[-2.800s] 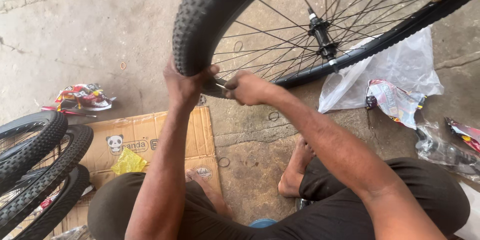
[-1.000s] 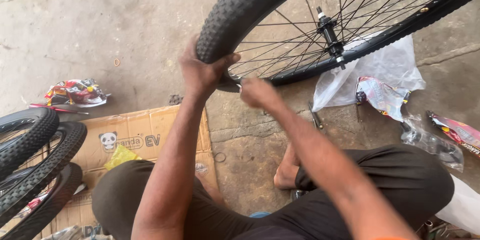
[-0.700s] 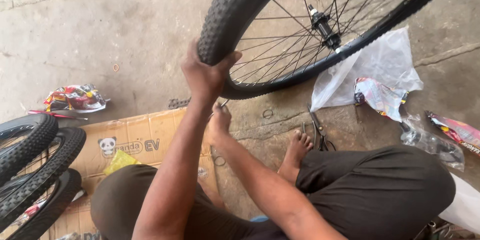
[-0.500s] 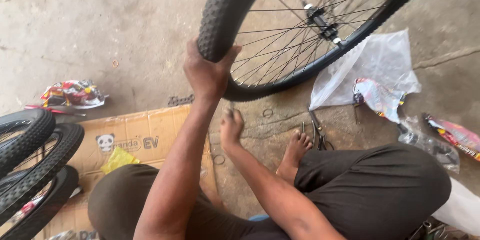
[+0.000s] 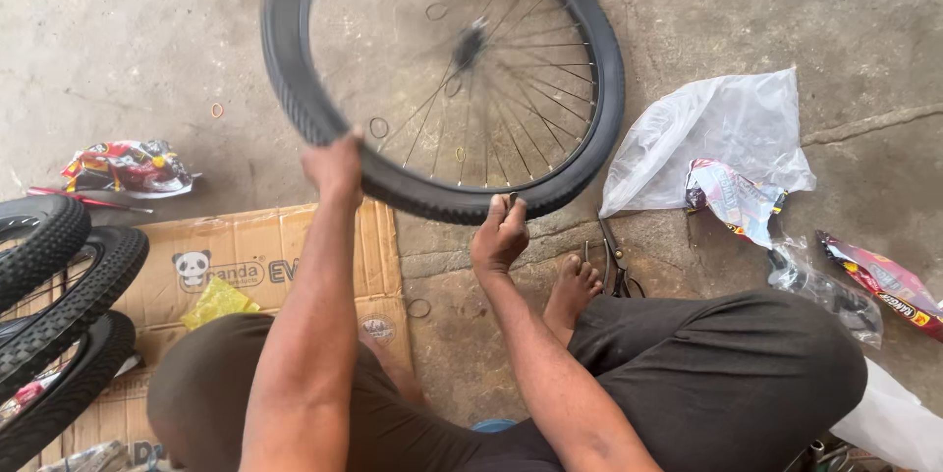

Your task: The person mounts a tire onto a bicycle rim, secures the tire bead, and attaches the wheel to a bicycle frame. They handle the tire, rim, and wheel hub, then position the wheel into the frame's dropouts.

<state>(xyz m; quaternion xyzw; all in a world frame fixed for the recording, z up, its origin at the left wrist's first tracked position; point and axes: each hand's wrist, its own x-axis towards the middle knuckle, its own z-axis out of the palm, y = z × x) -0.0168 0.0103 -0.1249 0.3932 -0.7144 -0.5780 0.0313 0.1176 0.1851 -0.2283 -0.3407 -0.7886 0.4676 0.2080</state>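
Concrete floor point(image 5: 147, 50), grey and stained, fills the view, with small rings scattered on it. At far left a stack of black tyres point(image 5: 54, 285) lies against flattened cardboard point(image 5: 265, 256), on which a yellow scrap point(image 5: 218, 300) rests. Above these lie a red-handled tool point(image 5: 83, 200) and a crumpled printed wrapper point(image 5: 133, 166).

The left hand point(image 5: 334, 166) is clamped on the lower left of the wheel point(image 5: 442, 79), fingers wrapped over the tyre, holding it up off the floor in front of the person's knees. The wheel looks blurred, so it seems to be turning or swinging. The right hand point(image 5: 501, 233) sits just under the wheel's lowest edge, loosely curled, fingertips touching or nearly touching the tyre; whether it pinches something small I cannot tell. A bare foot point(image 5: 573, 290) rests below it, with scissors point(image 5: 616, 261) just beside the toes.

Further right lie a clear plastic bag point(image 5: 717, 138), a printed packet point(image 5: 732, 199) on its lower edge, another clear bag point(image 5: 820, 287), and a red packet point(image 5: 884, 280).

One hand alone carries the wheel, so it could slip or tip and drop toward the foot. If the wheel is spinning, the right fingers near the spokes could get caught. The scissors so close to the toes could nick the foot if it shifts.
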